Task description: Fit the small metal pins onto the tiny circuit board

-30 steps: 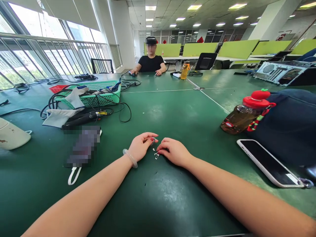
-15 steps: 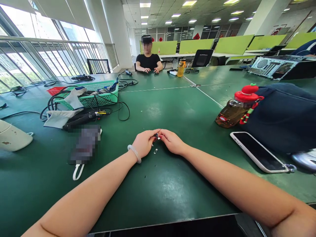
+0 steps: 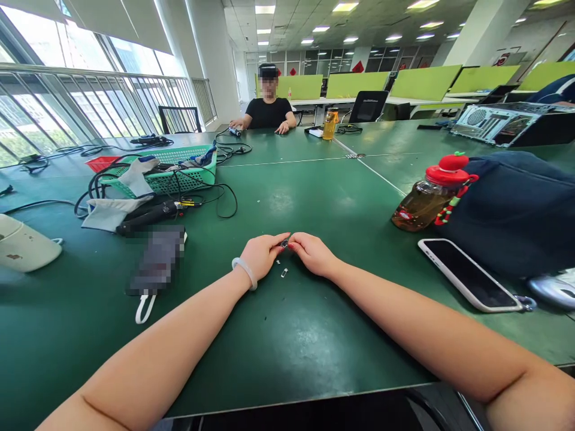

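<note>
My left hand [image 3: 260,258], with a pale bangle at the wrist, pinches a small dark part [image 3: 284,243] between thumb and fingertips. The part is too small to name. My right hand [image 3: 312,254] meets it from the other side, its fingertips closed against the part; how much it grips is hidden by the fingers. On the green tabletop [image 3: 314,335] just below lie a tiny white rectangular frame [image 3: 284,273] and a smaller white bit [image 3: 278,262].
Left stand a green basket [image 3: 193,177] of cables and gloves, a blurred dark phone-like object [image 3: 158,260] and a whitish container [image 3: 27,245]. Right are a red-lidded bottle [image 3: 420,203], a phone [image 3: 471,275] and a dark bag [image 3: 516,209]. A person [image 3: 269,112] sits opposite.
My fingers have shifted slightly around the small part; a white piece seen at my right fingertips no longer shows there. The person opposite has moved a hand to a device on the table.
</note>
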Tool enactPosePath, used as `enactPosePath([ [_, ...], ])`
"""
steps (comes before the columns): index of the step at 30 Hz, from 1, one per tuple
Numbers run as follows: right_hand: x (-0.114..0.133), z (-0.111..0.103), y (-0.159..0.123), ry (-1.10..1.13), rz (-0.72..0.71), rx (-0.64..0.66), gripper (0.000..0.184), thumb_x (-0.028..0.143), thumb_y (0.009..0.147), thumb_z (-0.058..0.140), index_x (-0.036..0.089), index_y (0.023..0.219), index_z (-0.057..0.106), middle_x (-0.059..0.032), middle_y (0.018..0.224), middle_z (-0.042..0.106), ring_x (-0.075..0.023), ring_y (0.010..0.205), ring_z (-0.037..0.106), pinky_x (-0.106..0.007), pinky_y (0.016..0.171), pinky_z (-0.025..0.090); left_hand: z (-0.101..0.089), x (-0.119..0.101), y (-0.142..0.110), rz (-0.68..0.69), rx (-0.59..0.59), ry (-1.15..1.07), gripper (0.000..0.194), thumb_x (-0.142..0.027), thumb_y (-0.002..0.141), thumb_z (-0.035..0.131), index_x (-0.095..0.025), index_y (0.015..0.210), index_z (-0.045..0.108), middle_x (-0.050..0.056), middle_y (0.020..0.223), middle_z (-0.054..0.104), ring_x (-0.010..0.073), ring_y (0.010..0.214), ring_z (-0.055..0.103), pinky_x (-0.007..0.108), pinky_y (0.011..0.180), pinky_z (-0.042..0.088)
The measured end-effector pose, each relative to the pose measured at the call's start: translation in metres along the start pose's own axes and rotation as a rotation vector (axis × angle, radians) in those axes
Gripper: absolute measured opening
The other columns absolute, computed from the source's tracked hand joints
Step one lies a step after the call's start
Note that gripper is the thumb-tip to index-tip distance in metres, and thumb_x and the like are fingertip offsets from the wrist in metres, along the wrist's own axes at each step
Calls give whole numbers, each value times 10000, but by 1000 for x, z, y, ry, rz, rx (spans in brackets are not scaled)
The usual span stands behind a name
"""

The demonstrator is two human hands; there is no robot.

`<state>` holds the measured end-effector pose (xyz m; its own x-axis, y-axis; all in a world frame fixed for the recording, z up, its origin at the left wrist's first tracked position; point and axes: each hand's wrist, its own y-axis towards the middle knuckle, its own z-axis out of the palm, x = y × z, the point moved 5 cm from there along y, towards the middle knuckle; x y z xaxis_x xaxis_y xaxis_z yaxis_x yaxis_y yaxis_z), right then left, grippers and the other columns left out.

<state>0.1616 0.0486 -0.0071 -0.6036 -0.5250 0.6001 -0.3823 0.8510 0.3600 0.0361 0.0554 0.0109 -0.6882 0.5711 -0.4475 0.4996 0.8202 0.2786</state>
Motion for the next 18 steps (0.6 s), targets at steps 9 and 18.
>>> enactPosePath([
  [9,-3,0,2,19,18,11,165,250,865,410,189,794,545,-9,785,575,-122,743,512,-234,695,393,-1,5,1,-58,16,-48,346,-220,796,493,-255,1134,560,11,942,673,166,848,594,280,806,439],
  [18,-7,-1,2,0,79,13,163,250,847,448,187,745,558,0,749,585,-120,723,521,-235,680,393,-3,0,0,-15,38,-47,318,-229,811,476,-269,1110,573,-1,848,676,151,782,592,264,747,440],
])
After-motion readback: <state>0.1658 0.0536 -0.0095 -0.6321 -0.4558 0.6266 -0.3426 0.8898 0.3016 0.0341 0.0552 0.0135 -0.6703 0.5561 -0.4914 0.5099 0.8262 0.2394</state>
